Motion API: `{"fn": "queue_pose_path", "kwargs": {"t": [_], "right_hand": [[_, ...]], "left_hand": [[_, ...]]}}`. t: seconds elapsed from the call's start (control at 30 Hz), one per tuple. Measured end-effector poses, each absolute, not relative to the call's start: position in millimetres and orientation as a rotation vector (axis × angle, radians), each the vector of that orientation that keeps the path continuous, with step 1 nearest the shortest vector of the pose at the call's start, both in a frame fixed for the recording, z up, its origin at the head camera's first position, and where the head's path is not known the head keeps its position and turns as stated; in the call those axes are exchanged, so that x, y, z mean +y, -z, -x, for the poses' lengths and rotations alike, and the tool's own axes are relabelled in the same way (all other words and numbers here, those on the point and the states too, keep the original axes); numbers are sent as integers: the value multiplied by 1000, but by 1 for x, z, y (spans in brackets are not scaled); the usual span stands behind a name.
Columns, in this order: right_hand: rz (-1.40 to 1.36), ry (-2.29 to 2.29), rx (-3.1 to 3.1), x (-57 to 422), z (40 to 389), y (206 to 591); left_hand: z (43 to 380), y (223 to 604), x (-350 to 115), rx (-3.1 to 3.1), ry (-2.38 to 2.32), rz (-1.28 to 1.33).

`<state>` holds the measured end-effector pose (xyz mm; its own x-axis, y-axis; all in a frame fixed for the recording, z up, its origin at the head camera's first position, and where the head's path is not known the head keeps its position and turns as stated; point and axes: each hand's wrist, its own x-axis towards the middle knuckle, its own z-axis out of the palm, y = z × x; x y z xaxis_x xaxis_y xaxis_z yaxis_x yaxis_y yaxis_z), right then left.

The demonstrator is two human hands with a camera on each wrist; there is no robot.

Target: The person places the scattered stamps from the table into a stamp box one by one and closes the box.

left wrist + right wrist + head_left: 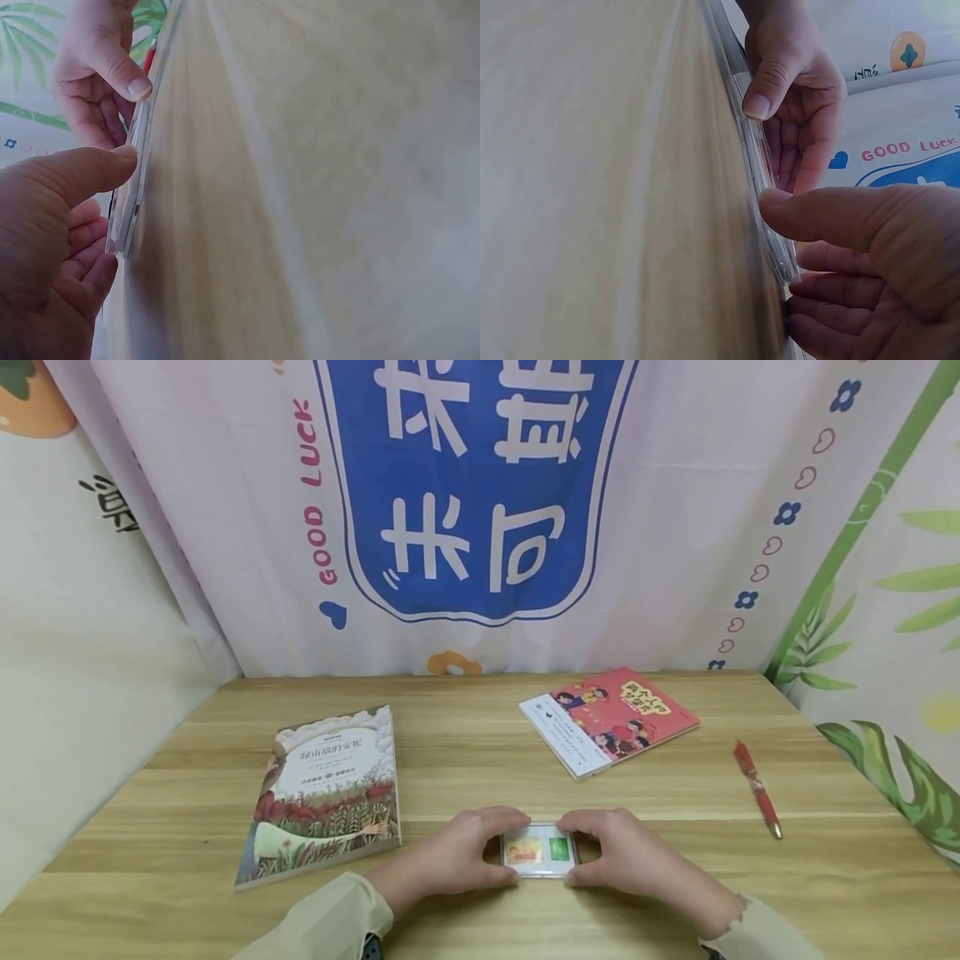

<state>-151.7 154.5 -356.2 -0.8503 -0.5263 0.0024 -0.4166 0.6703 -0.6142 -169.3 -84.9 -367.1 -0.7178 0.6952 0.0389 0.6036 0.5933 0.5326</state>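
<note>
Between both hands is a small, flat clear plastic case [543, 853] with a yellow-and-red picture and a green rectangle showing on white inside. My left hand [480, 852] pinches its left end, thumb along the near edge and fingers at the far edge. On the opposite end my right hand [617, 852] has the same hold. In the left wrist view, the case [132, 187] appears edge-on, close over the wooden tabletop, with the left thumb [90, 171] on its edge. The right wrist view shows the right thumb [817, 214] against the case too.
A book with a painted garden cover [322, 793] lies on the left of the wooden table [450, 743]. Behind the hands, to the right, is a pink-and-white book [611, 722]. A red pen [757, 789] lies farther right. Printed curtains [675, 527] hang along the back and sides.
</note>
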Motion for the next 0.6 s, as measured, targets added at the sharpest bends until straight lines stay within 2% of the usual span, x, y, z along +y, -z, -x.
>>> {"fn": "queue_pose_path", "kwargs": {"t": [0.6], "right_hand": [[714, 812, 2721, 142, 147, 345]], "left_hand": [[161, 370, -87, 2574, -889, -1032]]}}
